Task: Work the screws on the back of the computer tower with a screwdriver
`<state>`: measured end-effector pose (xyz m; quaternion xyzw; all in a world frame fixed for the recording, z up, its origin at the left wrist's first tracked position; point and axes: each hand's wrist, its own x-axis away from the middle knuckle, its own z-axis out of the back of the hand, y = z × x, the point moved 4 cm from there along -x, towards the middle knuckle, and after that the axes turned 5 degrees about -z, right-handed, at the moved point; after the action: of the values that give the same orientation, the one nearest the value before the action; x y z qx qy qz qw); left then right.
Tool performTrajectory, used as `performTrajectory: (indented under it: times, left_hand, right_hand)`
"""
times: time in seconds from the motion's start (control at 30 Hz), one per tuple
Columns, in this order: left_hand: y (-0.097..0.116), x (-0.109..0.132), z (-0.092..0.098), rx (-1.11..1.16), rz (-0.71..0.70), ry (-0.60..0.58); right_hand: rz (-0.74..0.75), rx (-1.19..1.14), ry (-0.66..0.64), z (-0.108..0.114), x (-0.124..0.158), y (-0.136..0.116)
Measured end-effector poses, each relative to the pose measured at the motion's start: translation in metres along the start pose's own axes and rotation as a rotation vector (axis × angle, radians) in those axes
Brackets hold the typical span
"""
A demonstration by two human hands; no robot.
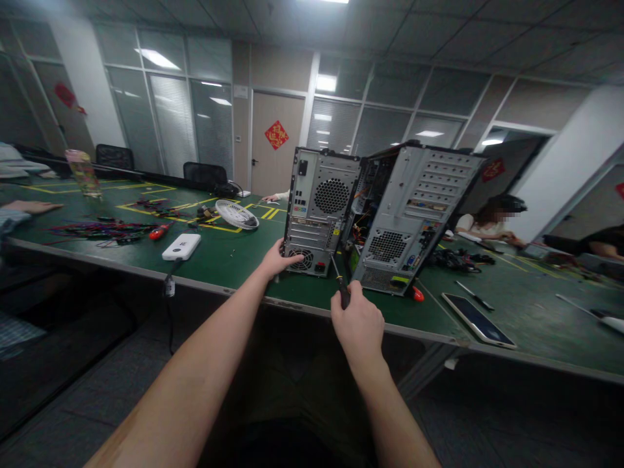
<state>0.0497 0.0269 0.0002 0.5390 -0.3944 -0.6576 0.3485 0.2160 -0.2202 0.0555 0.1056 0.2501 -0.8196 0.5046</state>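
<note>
The right hand (359, 318) gripped a screwdriver (344, 294) pointing ahead of its fingers; the left hand (276, 262), thumb outstretched, clasped the computer (312, 223) just beyond.

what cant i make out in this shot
In the head view:
Screwdriver: tip too small to tell what it touches.
Its handle end: hidden by the right hand.
Left hand: some fingers hidden by the smaller computer case.
White-handled tool: cut off by the right edge.
</note>
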Motion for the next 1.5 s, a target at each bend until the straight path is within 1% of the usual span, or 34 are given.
performTrajectory:
  times: [0.07, 0.17, 0.3, 0.43, 0.5, 0.57, 0.67, 0.83, 0.93, 1.03, 1.17, 1.5]
  left_hand:
    - [-0.001, 0.000, -0.002, -0.014, 0.002, 0.000]
    - [-0.002, -0.001, -0.004, -0.031, 0.002, 0.005]
    - [-0.004, -0.001, -0.007, -0.039, 0.005, 0.007]
    - [-0.003, 0.000, -0.009, -0.028, 0.009, 0.006]
    - [-0.001, 0.001, -0.010, -0.016, 0.009, 0.004]
    - [0.001, 0.002, -0.010, -0.008, 0.011, 0.001]
    - [0.003, 0.001, -0.009, -0.002, 0.005, -0.006]
    - [0.003, -0.001, -0.006, -0.006, 0.000, -0.003]
    - [0.001, 0.000, -0.005, -0.011, -0.012, -0.009]
    - [-0.003, -0.001, -0.005, -0.027, -0.007, -0.003]
    - [-0.006, -0.001, -0.006, -0.025, -0.006, -0.005]
    - [-0.011, -0.002, -0.007, -0.027, -0.027, -0.015]
  right_hand:
    - [0.002, 0.075, -0.029, 0.003, -0.002, -0.002]
    - [-0.007, 0.091, -0.066, 0.008, -0.006, -0.003]
    - [-0.054, -0.039, -0.092, 0.012, -0.012, 0.005]
    - [-0.109, -0.184, -0.109, 0.007, -0.013, 0.015]
    - [-0.102, -0.213, -0.097, 0.004, -0.011, 0.017]
    - [-0.076, -0.184, -0.079, 0.002, -0.010, 0.015]
    - [-0.052, -0.075, -0.061, 0.003, -0.009, 0.008]
    - [-0.035, 0.113, -0.079, 0.016, -0.011, -0.007]
    - [0.050, 0.187, -0.067, 0.026, -0.015, -0.017]
    - [0.109, 0.224, -0.080, 0.031, -0.021, -0.022]
    - [0.125, 0.211, -0.077, 0.032, -0.026, -0.022]
    - [0.010, 0.049, -0.101, 0.028, -0.023, -0.010]
